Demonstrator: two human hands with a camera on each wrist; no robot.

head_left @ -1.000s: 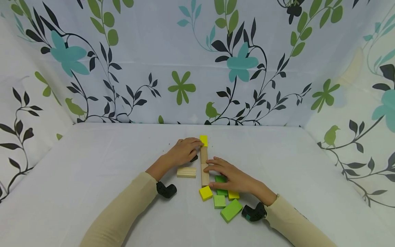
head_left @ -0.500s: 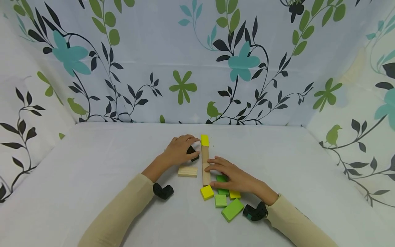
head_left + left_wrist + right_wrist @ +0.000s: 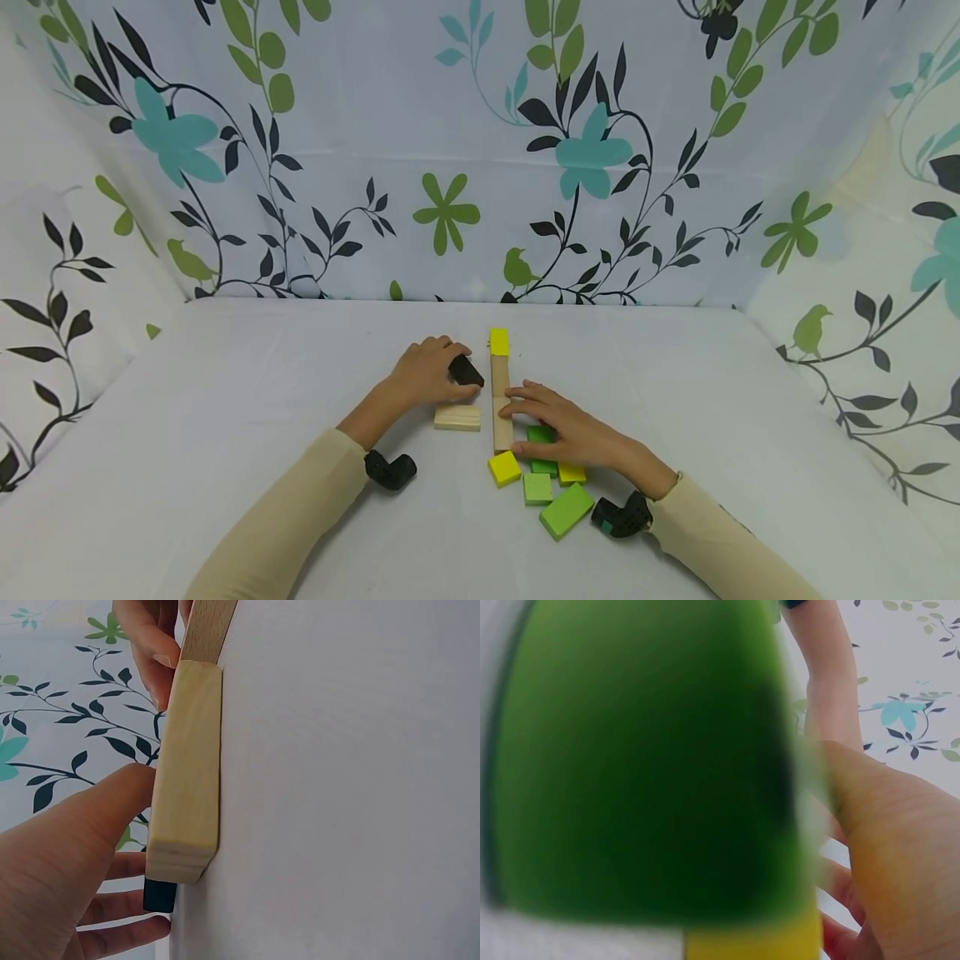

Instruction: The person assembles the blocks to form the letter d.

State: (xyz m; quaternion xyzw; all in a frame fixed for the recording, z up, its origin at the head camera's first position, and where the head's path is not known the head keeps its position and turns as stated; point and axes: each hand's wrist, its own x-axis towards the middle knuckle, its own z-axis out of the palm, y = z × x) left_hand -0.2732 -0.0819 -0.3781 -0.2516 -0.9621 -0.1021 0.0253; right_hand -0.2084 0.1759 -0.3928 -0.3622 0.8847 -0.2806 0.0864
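Observation:
My left hand (image 3: 426,372) grips a black block (image 3: 466,372) left of the row, its thumb at the near end and its fingers at the far side. In the left wrist view, the block's dark end (image 3: 159,895) shows below a pale wooden block (image 3: 186,765). My right hand (image 3: 566,427) lies along the right side of the row with spread, relaxed fingers. Its fingertips touch the two light wooden blocks (image 3: 501,377), laid end to end. A yellow block (image 3: 498,342) caps the far end of this row, and another yellow block (image 3: 505,469) sits at an angle by the near end.
Under and beside the right hand lie a dark green block (image 3: 542,463) and a yellow block (image 3: 572,473). A small light green block (image 3: 537,489) and a longer green block (image 3: 566,511) are nearer. White cloth (image 3: 262,400) covers the table; a patterned curtain hangs behind.
My left hand has drawn back from the far yellow block, moving left and nearer. It now grips the black block, which has turned slightly and shifted a little left. The right hand stays put.

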